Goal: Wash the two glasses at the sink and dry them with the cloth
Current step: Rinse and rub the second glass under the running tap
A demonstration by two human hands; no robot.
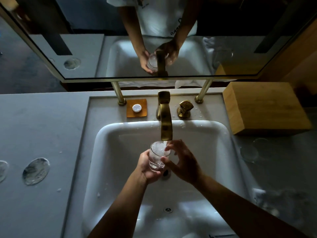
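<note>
A clear glass [157, 158] stands upright under the brass faucet [165, 121], and running water foams inside it. My left hand [145, 166] grips the glass from the left and below. My right hand [182, 162] pinches its right side, thumb on the wall and a fingertip at the rim. Both hands are over the white sink [214, 143]. A second clear glass [253, 150] stands on the counter to the right of the sink, faint in the dim light. A pale cloth [277, 203] lies on the counter at the right, hard to make out.
A wooden box [264, 107] sits at the back right. A brass tap handle [185, 108] is right of the faucet, and a soap dish with a small round soap [136, 108] is left of it. Round glass coasters [36, 170] lie on the left counter. A mirror [154, 40] hangs behind.
</note>
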